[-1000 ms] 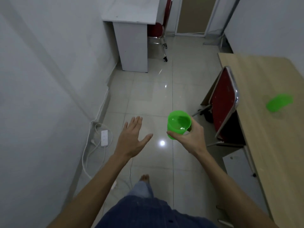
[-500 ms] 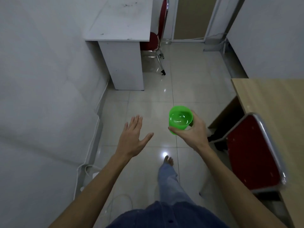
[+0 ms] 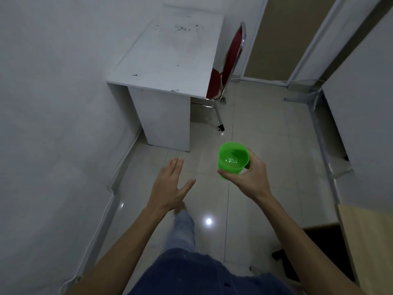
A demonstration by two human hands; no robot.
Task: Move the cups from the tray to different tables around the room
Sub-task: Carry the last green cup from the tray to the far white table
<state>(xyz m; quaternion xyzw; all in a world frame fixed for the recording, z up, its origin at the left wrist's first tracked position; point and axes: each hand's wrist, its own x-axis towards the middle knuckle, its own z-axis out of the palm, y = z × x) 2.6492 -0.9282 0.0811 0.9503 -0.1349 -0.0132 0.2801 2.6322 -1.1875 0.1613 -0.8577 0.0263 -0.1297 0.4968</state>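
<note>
An upright green plastic cup (image 3: 232, 159) is gripped in my right hand (image 3: 249, 176) at chest height above the tiled floor. My left hand (image 3: 170, 184) floats to its left, palm down, fingers spread, holding nothing. A white table (image 3: 170, 58) stands ahead against the left wall, its top bare apart from dark scuff marks. The tray is out of view.
A red folding chair (image 3: 227, 64) is tucked at the white table's right side, its metal leg (image 3: 219, 118) reaching onto the floor. A wooden table corner (image 3: 365, 237) shows at the lower right. White walls close in on both sides; a doorway (image 3: 287, 35) lies ahead.
I have walked forward: the white table is much closer and larger, and the wooden table with its red chair and second green cup has slid out to the right. Both hands keep their pose.
</note>
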